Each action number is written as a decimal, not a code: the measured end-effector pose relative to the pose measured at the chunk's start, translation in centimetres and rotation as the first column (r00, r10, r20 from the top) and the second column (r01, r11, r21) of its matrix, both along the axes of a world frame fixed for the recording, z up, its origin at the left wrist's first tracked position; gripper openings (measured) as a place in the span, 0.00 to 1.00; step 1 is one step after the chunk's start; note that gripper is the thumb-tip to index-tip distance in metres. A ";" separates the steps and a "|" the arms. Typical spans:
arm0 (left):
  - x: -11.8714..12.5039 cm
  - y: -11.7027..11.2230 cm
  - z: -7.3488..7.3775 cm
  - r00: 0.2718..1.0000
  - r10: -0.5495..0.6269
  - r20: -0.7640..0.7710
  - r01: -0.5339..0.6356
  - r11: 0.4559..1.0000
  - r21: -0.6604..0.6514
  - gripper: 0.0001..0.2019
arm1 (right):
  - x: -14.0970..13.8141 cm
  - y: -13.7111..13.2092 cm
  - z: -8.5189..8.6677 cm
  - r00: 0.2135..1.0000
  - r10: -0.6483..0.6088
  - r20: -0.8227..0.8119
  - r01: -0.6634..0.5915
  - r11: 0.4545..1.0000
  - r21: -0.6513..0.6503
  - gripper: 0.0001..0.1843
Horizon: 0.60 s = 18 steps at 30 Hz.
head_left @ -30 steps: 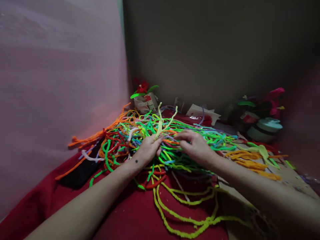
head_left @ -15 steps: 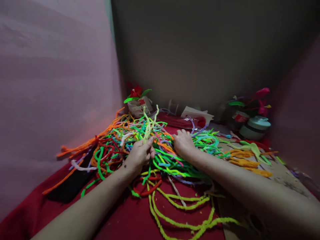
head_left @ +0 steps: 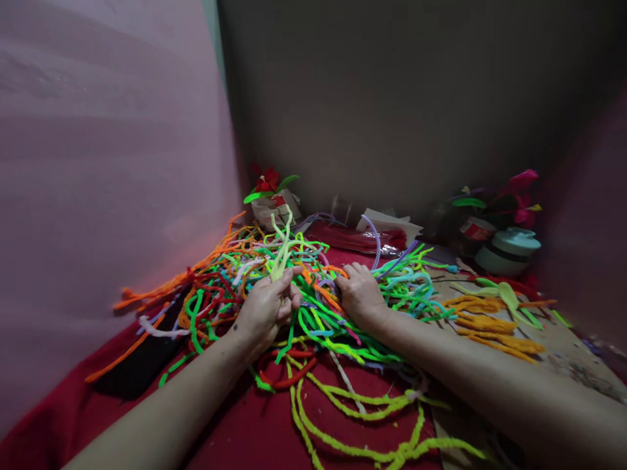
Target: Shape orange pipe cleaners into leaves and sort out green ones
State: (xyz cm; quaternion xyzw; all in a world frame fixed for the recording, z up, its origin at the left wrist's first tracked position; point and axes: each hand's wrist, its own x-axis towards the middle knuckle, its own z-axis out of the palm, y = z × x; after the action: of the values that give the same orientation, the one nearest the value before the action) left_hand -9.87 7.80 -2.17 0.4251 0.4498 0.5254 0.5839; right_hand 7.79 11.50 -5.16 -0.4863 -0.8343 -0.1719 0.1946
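Observation:
A large tangled heap of pipe cleaners (head_left: 313,326) in green, orange, red, purple and white lies in front of me. My left hand (head_left: 269,303) is closed around several pale yellow pipe cleaners (head_left: 281,251), whose ends point up and away from me. On the right side of the heap, my right hand (head_left: 361,290) has its fingers curled down among the strands, around an orange and some purple ones. Its fingertips are partly hidden, so which strands it grips is unclear. Long yellow pipe cleaners (head_left: 343,447) loop over the red cloth (head_left: 235,431) nearer to me.
Behind the heap stand a red flower (head_left: 268,179) in a pot and a shiny red packet (head_left: 353,238). At right are a pale green lidded container (head_left: 509,251), pink flowers (head_left: 525,196) and ochre pipe cleaner bundles (head_left: 499,326) on a board (head_left: 582,365). A pink wall (head_left: 112,163) rises at left.
My left hand has shifted slightly left and down with the pale yellow pipe cleaners. My right hand has moved a little lower, and purple strands beside it stand up higher.

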 end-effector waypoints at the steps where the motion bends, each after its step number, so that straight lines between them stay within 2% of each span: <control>1: 0.0 0.0 0.0 1.000 0.003 0.008 -0.003 1.000 0.002 0.22 | 0.0 0.1 -0.1 1.000 0.005 -0.007 -0.005 1.000 0.011 0.11; 11: 0.4 -0.5 0.3 0.998 -0.006 -0.061 0.011 0.996 0.087 0.16 | 0.5 -0.1 -0.3 0.998 -0.007 -0.060 0.007 1.000 -0.007 0.16; 14: 0.4 -0.6 0.3 0.994 -0.011 -0.107 0.023 0.994 0.111 0.14 | 0.5 -0.3 -0.1 0.997 -0.010 -0.078 0.011 1.000 0.013 0.14; 18: 0.3 -0.6 0.3 0.994 -0.009 -0.111 0.024 0.991 0.131 0.14 | 0.5 -0.6 0.2 0.990 -0.018 -0.138 0.014 0.999 -0.030 0.11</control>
State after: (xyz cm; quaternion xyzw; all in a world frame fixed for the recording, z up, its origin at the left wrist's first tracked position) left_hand -9.59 7.17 -1.90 0.4949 0.4422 0.5249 0.5329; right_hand 8.27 10.94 -5.00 -0.5065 -0.8173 -0.1270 0.2436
